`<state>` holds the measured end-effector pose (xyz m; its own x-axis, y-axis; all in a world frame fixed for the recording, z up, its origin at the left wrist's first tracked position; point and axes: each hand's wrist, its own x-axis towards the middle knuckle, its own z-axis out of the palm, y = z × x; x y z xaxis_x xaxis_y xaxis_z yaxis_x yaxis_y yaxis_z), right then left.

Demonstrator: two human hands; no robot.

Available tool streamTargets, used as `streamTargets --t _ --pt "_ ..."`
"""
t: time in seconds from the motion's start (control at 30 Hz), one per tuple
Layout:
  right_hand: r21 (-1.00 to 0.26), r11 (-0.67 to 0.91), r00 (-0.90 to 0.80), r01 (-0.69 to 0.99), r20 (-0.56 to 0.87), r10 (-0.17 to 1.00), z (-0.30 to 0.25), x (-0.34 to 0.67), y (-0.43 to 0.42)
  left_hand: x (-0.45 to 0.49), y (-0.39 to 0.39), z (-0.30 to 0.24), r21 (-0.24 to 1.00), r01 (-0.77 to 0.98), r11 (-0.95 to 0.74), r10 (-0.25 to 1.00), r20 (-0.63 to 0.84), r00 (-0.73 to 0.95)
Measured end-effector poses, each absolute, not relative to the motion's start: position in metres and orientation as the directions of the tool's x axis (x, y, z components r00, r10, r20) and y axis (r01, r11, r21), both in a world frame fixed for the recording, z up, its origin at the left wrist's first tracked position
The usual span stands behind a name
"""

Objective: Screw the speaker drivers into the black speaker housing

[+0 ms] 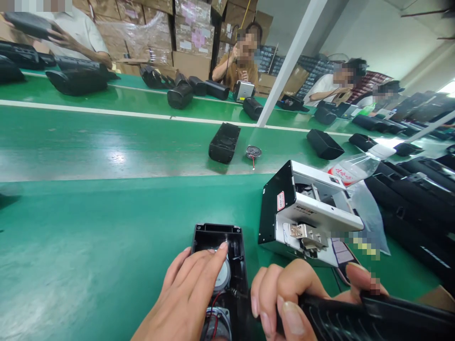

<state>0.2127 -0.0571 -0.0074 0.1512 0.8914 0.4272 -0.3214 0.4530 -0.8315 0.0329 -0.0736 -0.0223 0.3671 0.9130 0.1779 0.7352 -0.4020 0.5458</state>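
The room is bright, with light from above that makes white glare patches on the green surface (106, 151) and a very bright spot at the far right edge. The wide lens bends straight lines near the borders. The hands (199, 293) at the bottom look a little soft, and shadows are weak.

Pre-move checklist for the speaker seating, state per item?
1. Left hand on driver: ok, fingers rest on it.
2. Driver inside housing: ok; fully seated: cannot tell.
3. Red wires clear of the rim: cannot tell.
4. Right hand grips black tool: ok.
5. Tool tip aligned: cannot tell, hidden.
6. Screw feeder beside housing: ok.
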Motion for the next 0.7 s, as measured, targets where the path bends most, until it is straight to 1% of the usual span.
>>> streamTargets --t 0.07,0.17,0.23,0.4,0.5,0.57,0.63,0.7 --pt "-0.868 0.406 0.073 -0.285 0.403 0.912 -0.009 0.220 -0.057 0.032 -0.074 -0.022 0.562 0.720 -0.406 0.910 0.183 0.371" --pt "-0.884 0.377 0.026 -0.279 0.385 0.923 -0.009 0.226 -0.057 0.031 -0.074 -0.021 0.593 0.697 -0.403 0.911 0.189 0.366" --pt "-0.881 0.380 0.048 -0.281 0.383 0.923 -0.010 0.227 -0.057 0.031 -0.074 -0.022 0.603 0.684 -0.411 0.907 0.198 0.371" --pt "-0.878 0.424 0.034 -0.225 0.427 0.903 -0.012 0.224 -0.057 0.032 -0.074 -0.024 0.609 0.673 -0.420 0.903 0.207 0.375" --pt "-0.878 0.418 0.085 -0.235 0.410 0.908 -0.012 0.221 -0.060 0.034 -0.078 -0.017 0.624 0.672 -0.398 0.914 0.210 0.347" --pt "-0.876 0.412 0.110 -0.252 0.397 0.911 -0.011 0.220 -0.061 0.035 -0.081 -0.013 0.606 0.688 -0.399 0.917 0.245 0.315" --pt "-0.876 0.407 0.117 -0.259 0.390 0.913 -0.011 0.218 -0.062 0.036 -0.082 -0.011 0.586 0.704 -0.401 0.916 0.272 0.295" --pt "-0.875 0.412 0.101 -0.253 0.400 0.911 -0.012 0.216 -0.061 0.035 -0.080 -0.015 0.595 0.700 -0.394 0.919 0.252 0.302"
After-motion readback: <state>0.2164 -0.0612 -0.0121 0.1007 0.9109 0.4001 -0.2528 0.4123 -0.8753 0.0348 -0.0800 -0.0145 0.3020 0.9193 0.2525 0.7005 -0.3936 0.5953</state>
